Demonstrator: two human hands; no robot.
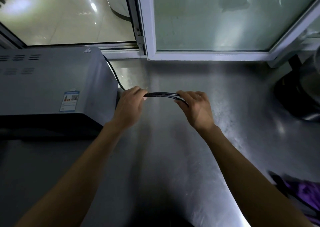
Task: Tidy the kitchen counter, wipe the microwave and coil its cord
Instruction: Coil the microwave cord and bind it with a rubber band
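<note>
stretching between two bare hands just above the brushed, faintly speckled steel surface [173, 140] is a thin black rubbery cord [162, 94], folded into several parallel strands that bow slightly upward in the middle. the left hand [129, 103] is curled around one end of the bundle, knuckles up, fingers wrapped over the strands, right beside the corner of the microwave. the right hand [195, 105] pinches the other end, with the strands running under its fingers and across the palm side; the fingers are bent loosely and the wrist is tilted outward. both forearms reach in from the bottom edge, angled toward each other.

a single length of the same cord leaves the left hand and runs up and back along the right side of the boxy grey metal microwave [52, 81], disappearing behind its rear corner. the microwave sits at the left on the surface, its smooth top showing rows of vent slots, a small warning triangle and a blue-and-white label; its front edge is dark.

behind stands a white-framed window with frosted glass [216, 18]. at the far right a dark rounded appliance [297, 95] is partly out of view, and a crumpled purple cloth [306, 193] lies at the lower right.
</note>
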